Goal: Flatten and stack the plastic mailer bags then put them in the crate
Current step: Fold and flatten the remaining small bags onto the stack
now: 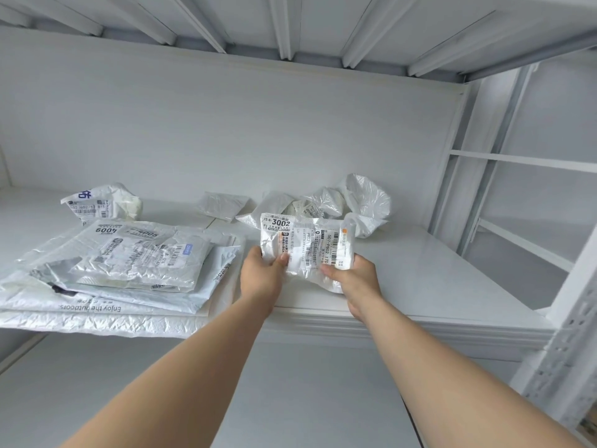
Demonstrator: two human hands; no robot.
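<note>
White metal shelving (403,305), white wall (226,124)

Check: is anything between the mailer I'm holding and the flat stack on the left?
Nothing visible. The left hand and right hand pinch the mailer just right of the stack; only bare shelf lies between. Crumpled bags lie behind it. No crate is in view.

Single head-worn wide-angle camera looking forward and slightly down onto shelf board (420,270). Sitting close: both forearms running in from bottom edge, left hand (260,276) and right hand (355,282) gripping mailer bag (307,244) near frame centre. Upper shelf underside (290,21) filling top.
</note>
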